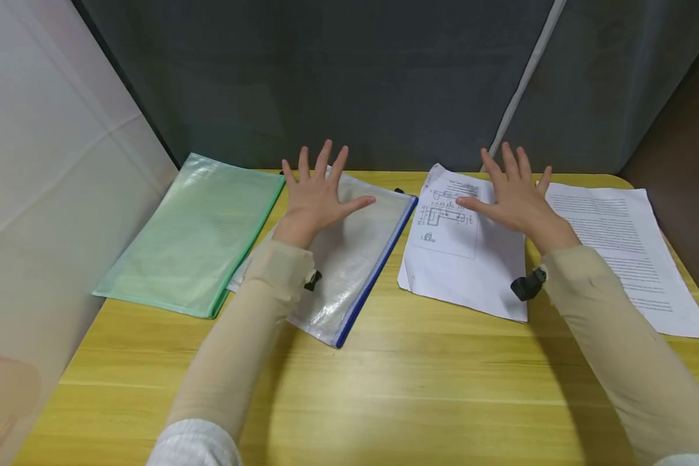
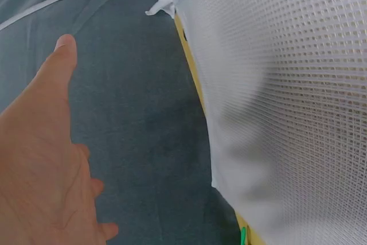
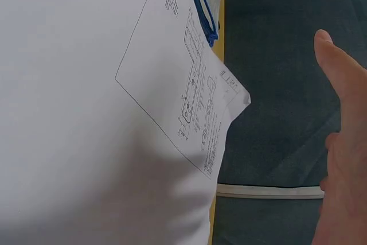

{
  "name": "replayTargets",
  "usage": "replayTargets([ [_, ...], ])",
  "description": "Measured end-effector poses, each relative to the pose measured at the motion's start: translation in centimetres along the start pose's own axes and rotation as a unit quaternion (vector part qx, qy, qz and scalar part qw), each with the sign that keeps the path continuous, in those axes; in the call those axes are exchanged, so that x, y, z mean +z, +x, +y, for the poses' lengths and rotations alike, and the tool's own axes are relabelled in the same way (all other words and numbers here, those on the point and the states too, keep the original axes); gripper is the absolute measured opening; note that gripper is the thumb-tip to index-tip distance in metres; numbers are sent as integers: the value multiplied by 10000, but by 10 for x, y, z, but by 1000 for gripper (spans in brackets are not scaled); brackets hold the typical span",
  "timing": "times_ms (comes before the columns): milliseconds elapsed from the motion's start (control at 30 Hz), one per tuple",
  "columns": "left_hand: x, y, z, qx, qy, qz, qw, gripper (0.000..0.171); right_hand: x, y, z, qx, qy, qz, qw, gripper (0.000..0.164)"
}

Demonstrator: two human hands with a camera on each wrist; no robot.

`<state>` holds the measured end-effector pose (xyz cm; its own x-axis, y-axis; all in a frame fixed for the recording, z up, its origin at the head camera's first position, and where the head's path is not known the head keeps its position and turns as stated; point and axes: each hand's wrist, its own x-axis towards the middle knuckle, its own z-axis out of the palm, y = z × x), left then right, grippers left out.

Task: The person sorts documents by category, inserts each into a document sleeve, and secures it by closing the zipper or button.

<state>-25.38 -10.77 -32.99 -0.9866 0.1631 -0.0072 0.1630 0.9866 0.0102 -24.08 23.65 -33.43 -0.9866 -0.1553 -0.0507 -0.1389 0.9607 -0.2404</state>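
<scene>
My left hand (image 1: 314, 197) is held above a clear mesh zip pouch (image 1: 358, 272) with a blue zip edge, its fingers spread and nothing in it. The left wrist view shows the mesh of that pouch (image 2: 298, 84) close by, apart from the hand (image 2: 49, 159). Over a white sheet with a printed technical drawing (image 1: 454, 259) hovers my right hand (image 1: 518, 200), fingers spread too and holding nothing. That drawing sheet (image 3: 137, 113) fills much of the right wrist view, with the hand (image 3: 347, 130) off to its side.
A green zip pouch (image 1: 204, 233) lies on the left of the wooden table (image 1: 384, 388). At the right are sheets of printed text (image 1: 617, 246). A grey curtain (image 1: 326, 77) stands behind the table, a pale wall (image 1: 64, 162) on the left, and a brown panel (image 1: 687, 168) on the right.
</scene>
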Motion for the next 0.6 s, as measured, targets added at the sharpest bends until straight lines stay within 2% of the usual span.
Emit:
replayTargets([
  [100,-2,-2,1,9,-4,17,10000,107,1,-2,0,10,-12,74,10000,106],
  [367,-6,-10,3,65,-16,-202,9998,102,-1,-7,-2,-1,-42,360,9993,102],
  [600,-12,-17,3,204,-136,-263,9994,100,-3,-11,-5,2,160,369,9992,95],
])
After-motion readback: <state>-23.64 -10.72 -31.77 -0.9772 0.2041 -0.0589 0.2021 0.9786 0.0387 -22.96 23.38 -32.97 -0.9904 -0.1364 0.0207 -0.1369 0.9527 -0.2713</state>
